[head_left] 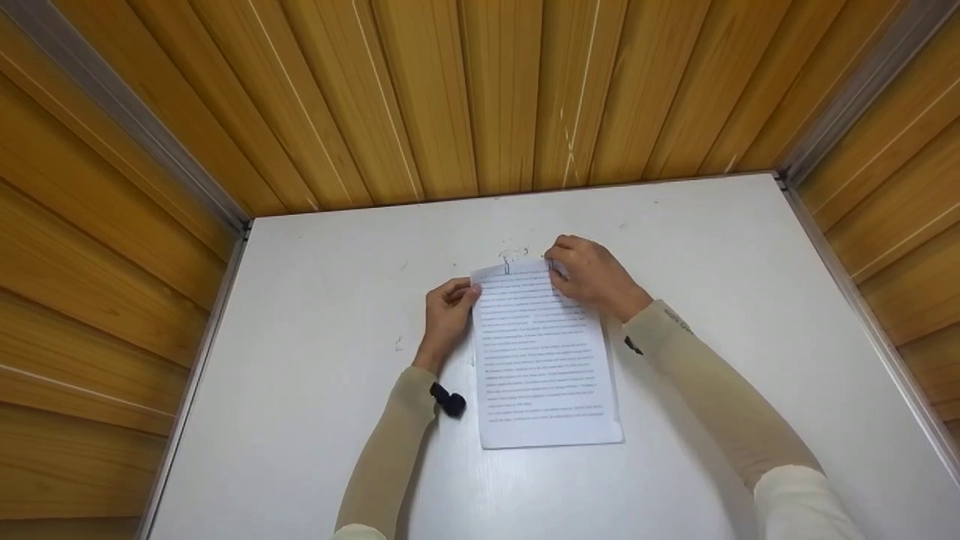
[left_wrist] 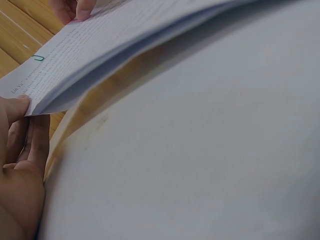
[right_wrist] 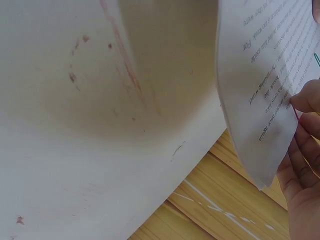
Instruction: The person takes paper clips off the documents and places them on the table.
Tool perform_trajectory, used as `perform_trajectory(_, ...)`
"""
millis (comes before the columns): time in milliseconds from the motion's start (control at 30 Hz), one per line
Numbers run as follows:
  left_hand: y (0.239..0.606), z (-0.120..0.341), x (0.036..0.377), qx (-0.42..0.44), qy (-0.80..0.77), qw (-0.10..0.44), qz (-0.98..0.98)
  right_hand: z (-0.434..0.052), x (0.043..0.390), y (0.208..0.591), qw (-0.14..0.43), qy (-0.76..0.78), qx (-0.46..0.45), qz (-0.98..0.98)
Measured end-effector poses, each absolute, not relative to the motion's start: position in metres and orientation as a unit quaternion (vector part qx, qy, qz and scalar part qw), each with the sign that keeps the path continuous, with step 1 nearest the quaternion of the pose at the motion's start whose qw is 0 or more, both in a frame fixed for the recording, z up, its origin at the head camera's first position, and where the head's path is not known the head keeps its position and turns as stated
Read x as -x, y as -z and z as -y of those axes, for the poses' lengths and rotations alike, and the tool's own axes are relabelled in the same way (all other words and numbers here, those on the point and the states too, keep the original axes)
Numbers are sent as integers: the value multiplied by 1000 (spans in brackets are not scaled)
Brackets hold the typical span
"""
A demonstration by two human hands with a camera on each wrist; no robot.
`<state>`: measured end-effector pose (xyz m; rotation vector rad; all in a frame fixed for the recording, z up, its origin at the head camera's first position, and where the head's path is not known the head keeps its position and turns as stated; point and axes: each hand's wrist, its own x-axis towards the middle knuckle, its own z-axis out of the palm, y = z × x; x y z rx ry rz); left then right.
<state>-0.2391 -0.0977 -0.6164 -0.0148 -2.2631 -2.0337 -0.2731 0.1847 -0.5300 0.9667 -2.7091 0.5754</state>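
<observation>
Pinching paper stack corners with both hands, left hand, right hand, wrist view alone showing green clip

1. Both arms reach forward, sleeved in beige down to the wrists, forearms angling in toward each other.
2. Left hand sits nearer the body, fingers curled inward, thumb and fingertips pinching together.
3. Right hand is farther out, knuckles up, fingers bent down and pinched at the tips.
4. A small dark device is strapped at each wrist.
</observation>
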Motion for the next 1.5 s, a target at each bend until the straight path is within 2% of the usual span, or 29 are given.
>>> perform_trajectory(400, 616, 98, 239, 21, 667, 47, 743, -183, 278, 530, 152, -157, -363, 906)
perform_trajectory(1133, 618, 96, 238, 8, 666, 39, 745, -183, 284, 526, 116, -175, -330, 920)
perform_trajectory(1500, 618, 96, 240, 31, 667, 56, 742, -186, 288, 527, 132, -190, -346, 909)
